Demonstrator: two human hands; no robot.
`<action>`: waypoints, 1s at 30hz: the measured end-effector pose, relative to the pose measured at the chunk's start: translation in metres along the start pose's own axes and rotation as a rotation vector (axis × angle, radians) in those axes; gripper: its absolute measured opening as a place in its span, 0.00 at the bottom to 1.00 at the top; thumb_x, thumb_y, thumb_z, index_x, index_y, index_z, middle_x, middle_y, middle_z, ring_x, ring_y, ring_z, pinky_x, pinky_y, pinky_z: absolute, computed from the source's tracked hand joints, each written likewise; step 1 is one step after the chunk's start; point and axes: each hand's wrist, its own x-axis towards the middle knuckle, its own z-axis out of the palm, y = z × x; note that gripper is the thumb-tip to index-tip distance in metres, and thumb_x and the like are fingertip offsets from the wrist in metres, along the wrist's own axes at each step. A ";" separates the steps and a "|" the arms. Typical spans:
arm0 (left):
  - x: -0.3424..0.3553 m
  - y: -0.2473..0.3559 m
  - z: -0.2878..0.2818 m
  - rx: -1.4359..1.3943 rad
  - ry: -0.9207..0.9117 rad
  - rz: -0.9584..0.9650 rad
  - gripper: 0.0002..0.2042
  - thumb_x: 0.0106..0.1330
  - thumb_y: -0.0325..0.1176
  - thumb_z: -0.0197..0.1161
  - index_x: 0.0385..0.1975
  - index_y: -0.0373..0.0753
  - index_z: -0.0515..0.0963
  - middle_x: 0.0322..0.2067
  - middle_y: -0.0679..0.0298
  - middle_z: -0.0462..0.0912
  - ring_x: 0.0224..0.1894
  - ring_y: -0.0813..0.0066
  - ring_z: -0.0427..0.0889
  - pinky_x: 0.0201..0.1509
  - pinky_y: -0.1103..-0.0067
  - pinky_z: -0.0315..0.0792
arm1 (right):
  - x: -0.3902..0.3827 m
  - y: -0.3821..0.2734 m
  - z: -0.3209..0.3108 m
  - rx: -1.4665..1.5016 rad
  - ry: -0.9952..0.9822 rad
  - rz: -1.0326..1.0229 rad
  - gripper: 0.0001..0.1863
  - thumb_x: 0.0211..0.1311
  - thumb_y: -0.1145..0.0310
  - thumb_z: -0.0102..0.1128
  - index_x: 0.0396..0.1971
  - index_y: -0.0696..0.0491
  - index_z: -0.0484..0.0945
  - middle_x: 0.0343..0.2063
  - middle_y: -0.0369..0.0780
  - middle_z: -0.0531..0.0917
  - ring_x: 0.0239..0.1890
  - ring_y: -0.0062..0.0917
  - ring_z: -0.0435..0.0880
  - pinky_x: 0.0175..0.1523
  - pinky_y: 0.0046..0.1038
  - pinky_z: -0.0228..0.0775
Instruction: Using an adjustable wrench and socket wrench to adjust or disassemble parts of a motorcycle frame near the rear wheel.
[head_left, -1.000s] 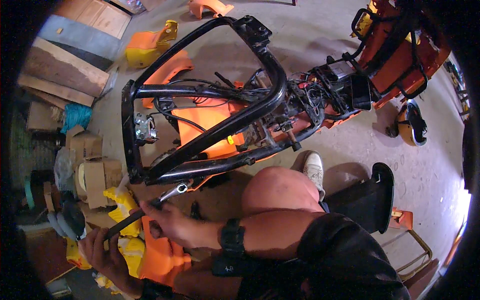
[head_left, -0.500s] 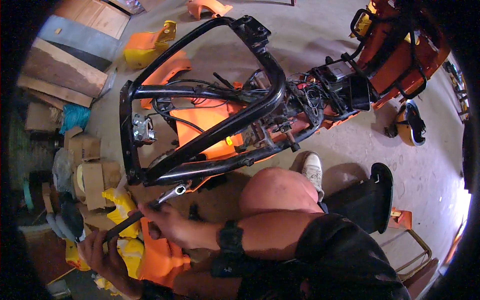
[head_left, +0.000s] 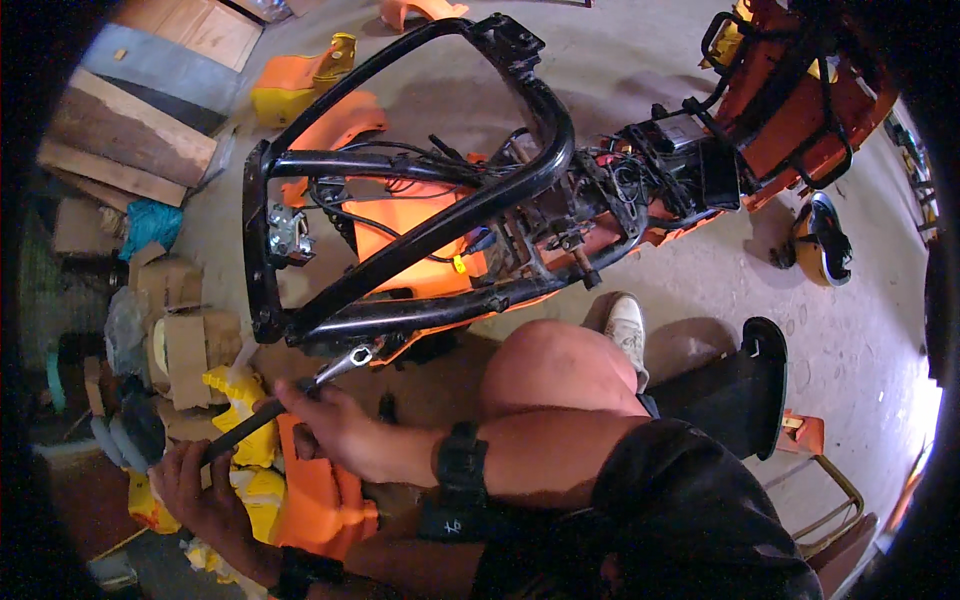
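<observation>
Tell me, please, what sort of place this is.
Probably a vehicle repair workshop: a black tubular metal frame with exposed wiring, an orange-and-yellow plastic panel lying apart, and a silver-headed wrench with a dark handle.

HEAD CAM: WIDE FISHEYE, LOOKING DOWN

L cam of head-worn pair, pic upright, unmirrored. Looks down past wearer's bare knee (head_left: 555,375); straight edges bend nr rim, corners blk. L hand (head_left: 208,495) & R hand (head_left: 335,425) close, lower L; blk tube frame (head_left: 430,238) mid-dist, upper ctr; red-orange bodywork (head_left: 775,140) farther, upper R. Floor (head_left: 720,290) reaches R rim.
</observation>
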 end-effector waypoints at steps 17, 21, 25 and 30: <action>0.003 -0.002 0.005 -0.048 0.093 0.058 0.12 0.45 0.26 0.67 0.31 0.37 0.77 0.32 0.60 0.78 0.37 0.60 0.73 0.45 0.69 0.63 | 0.005 0.005 -0.003 0.015 -0.048 -0.038 0.24 0.60 0.42 0.50 0.39 0.50 0.72 0.17 0.30 0.67 0.19 0.13 0.65 0.23 0.18 0.59; 0.003 0.002 0.003 -0.039 0.078 0.040 0.12 0.45 0.26 0.68 0.32 0.36 0.77 0.32 0.59 0.78 0.38 0.60 0.73 0.46 0.68 0.63 | -0.001 -0.001 0.001 -0.014 0.012 -0.019 0.26 0.60 0.41 0.49 0.39 0.51 0.72 0.16 0.30 0.67 0.18 0.13 0.65 0.23 0.18 0.59; 0.001 -0.001 0.003 -0.008 0.072 0.029 0.13 0.44 0.27 0.68 0.32 0.36 0.77 0.32 0.59 0.78 0.38 0.59 0.73 0.47 0.68 0.62 | -0.013 -0.015 0.009 -0.010 0.044 -0.017 0.26 0.60 0.41 0.49 0.36 0.52 0.71 0.15 0.31 0.67 0.17 0.14 0.65 0.23 0.19 0.58; -0.003 -0.005 0.010 -0.028 0.136 0.055 0.13 0.45 0.28 0.67 0.31 0.35 0.77 0.32 0.59 0.78 0.38 0.59 0.74 0.47 0.68 0.63 | 0.000 0.000 0.004 -0.007 0.060 -0.019 0.24 0.61 0.41 0.48 0.29 0.51 0.68 0.13 0.32 0.67 0.16 0.14 0.64 0.21 0.19 0.56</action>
